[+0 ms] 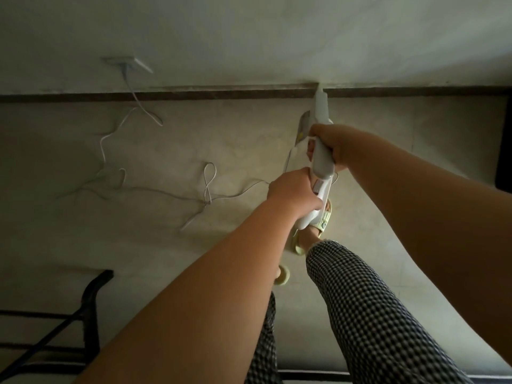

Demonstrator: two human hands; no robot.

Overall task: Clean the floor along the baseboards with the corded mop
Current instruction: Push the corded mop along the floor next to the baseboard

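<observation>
The white corded mop (321, 112) points away from me toward the dark baseboard (194, 95) under the pale wall. Its far end touches the baseboard line; the mop head itself is hidden behind the body. My right hand (336, 148) grips the upper body of the mop. My left hand (293, 194) grips the handle lower down, nearer to me. The white cord (155, 189) trails in loops across the beige tiled floor (194, 151) to a wall socket (124, 62) at upper left.
My legs in checked trousers and pale green slippers (322, 223) stand right of centre. A black metal frame (88, 306) sits at lower left. A dark object (505, 145) stands at the right edge. Cord loops lie left of my feet.
</observation>
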